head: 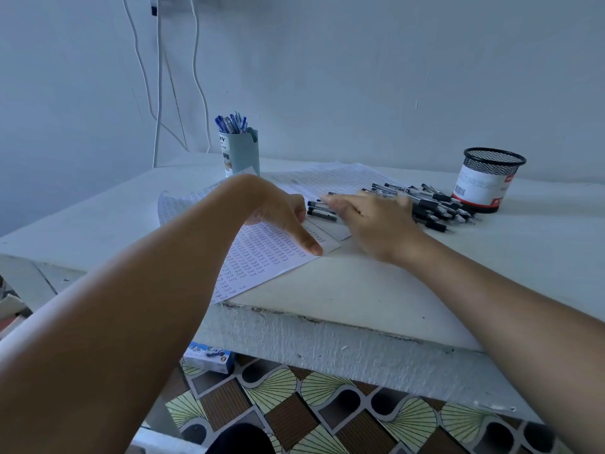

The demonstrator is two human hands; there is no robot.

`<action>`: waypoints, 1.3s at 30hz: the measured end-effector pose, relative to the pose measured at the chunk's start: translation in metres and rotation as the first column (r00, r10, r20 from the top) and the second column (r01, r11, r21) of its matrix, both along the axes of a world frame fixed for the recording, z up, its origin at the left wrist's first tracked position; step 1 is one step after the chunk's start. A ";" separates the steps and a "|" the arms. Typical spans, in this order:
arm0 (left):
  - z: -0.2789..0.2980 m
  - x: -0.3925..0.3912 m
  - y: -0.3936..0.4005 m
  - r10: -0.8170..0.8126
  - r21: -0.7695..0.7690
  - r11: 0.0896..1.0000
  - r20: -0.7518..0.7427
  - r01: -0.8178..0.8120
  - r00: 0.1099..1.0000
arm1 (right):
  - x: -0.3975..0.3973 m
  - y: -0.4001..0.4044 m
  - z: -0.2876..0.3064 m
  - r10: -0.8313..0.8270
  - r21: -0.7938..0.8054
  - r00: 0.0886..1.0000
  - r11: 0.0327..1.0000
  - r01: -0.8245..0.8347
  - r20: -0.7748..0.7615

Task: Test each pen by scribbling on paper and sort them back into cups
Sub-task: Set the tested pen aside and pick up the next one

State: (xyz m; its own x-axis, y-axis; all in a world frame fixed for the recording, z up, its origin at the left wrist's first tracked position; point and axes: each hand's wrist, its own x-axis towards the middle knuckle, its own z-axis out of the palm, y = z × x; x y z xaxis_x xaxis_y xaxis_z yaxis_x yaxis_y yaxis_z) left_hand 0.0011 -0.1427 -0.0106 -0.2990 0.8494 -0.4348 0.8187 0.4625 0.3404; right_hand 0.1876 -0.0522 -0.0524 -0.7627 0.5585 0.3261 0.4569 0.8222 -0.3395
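Note:
Printed paper sheets [262, 253] lie on a white table [376, 290]. My left hand [278, 214] rests on the near sheet, thumb pressed flat near its right corner. My right hand [370, 217] is blurred, fingers stretched out flat over a few black pens [322, 211] lying on the paper. A larger pile of black pens [435, 204] lies to its right. Behind that pile stands a black mesh cup [489, 183] with a white and red label. A pale blue cup [242, 155] holding several blue pens [230, 122] stands at the back.
White cables [196, 67] hang down the wall behind the table. Below the table's front edge a small blue and white box [209, 357] lies on a patterned floor [327, 414]. The table's rough front edge runs diagonally across the view.

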 end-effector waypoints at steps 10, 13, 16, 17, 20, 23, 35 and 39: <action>0.002 0.006 -0.001 0.011 -0.009 1.000 -0.004 -0.011 1.000 | -0.010 0.002 -0.010 -0.109 0.229 0.993 0.967 0.115 -0.041; 0.007 0.009 -0.005 0.004 -0.029 1.000 -0.085 -0.007 0.996 | -0.008 0.002 -0.007 -0.129 0.315 0.989 0.938 0.143 -0.065; 0.015 0.014 -0.010 -0.018 -0.054 0.999 -0.173 0.009 0.985 | -0.007 0.005 -0.012 -0.167 0.375 0.986 0.913 0.159 -0.012; 0.018 0.018 -0.011 -0.041 -0.072 0.997 -0.214 0.026 0.976 | -0.007 0.006 -0.014 -0.178 0.385 0.984 0.907 0.168 -0.010; 0.025 0.034 -0.012 -0.104 -0.127 0.990 -0.370 0.060 0.923 | -0.007 0.010 -0.014 -0.222 0.391 0.975 0.898 0.204 0.001; 0.028 0.044 -0.014 -0.125 -0.120 0.989 -0.414 0.082 0.902 | -0.006 0.014 -0.009 -0.249 0.307 0.959 0.931 0.200 0.132; 0.034 0.055 -0.013 -0.138 -0.025 0.990 -0.405 0.140 0.904 | -0.007 0.016 -0.004 -0.283 0.351 0.947 0.911 0.216 0.152; 0.035 0.045 -0.012 -0.065 0.110 0.986 -0.445 0.126 0.893 | -0.007 0.018 0.000 -0.307 0.285 0.944 0.922 0.262 0.124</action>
